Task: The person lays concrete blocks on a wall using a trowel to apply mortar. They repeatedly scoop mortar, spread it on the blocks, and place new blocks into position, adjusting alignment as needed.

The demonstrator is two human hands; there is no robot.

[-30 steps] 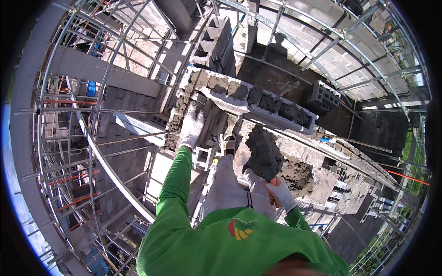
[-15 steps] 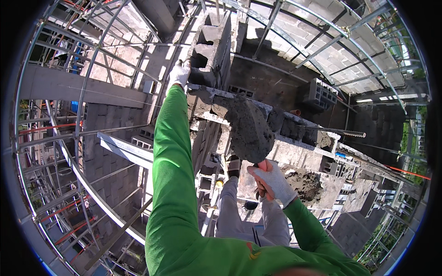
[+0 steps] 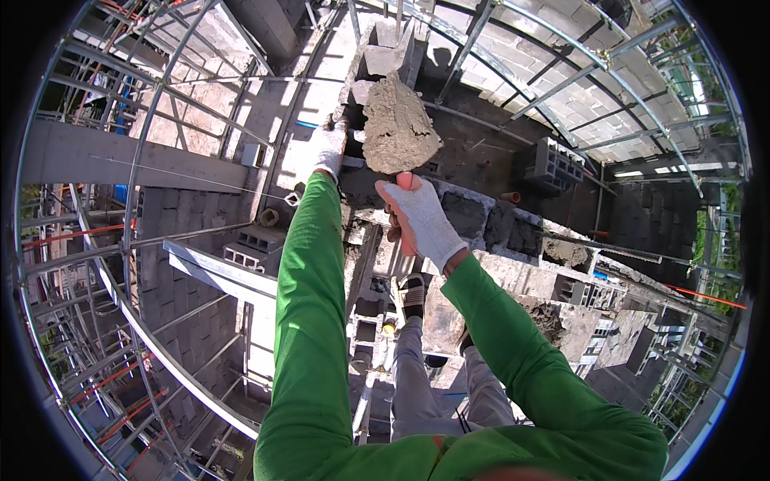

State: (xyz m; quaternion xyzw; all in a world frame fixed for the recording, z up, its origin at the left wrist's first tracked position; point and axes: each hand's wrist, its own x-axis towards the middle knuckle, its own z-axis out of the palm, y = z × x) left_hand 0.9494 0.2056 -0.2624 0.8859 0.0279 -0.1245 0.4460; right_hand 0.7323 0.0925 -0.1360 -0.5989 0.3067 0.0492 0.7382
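My right hand (image 3: 423,216), in a white work glove, is closed round the reddish handle of a trowel. A thick heap of wet grey mortar (image 3: 399,128) covers the trowel's blade, which is held over the hollow concrete block (image 3: 385,60) at the top of the wall. My left hand (image 3: 327,151), gloved too, has its dirty fingertips curled against the left edge of that block. The mortar heap hides the nearer part of the block. Below my right hand, the wall's top course (image 3: 465,212) runs off to the right, with mortar in its cells.
Metal scaffold tubes (image 3: 148,144) surround the work on both sides. A steel bar (image 3: 609,248) sticks out along the wall at right. More hollow blocks (image 3: 553,164) are stacked beyond it. A mortar pile (image 3: 545,321) lies on the boards by my feet, near a pale metal beam (image 3: 216,272).
My right hand has lifted the trowel up and away from me, from over the wall's top course to over the block. My left hand has slid slightly nearer along the block's edge.
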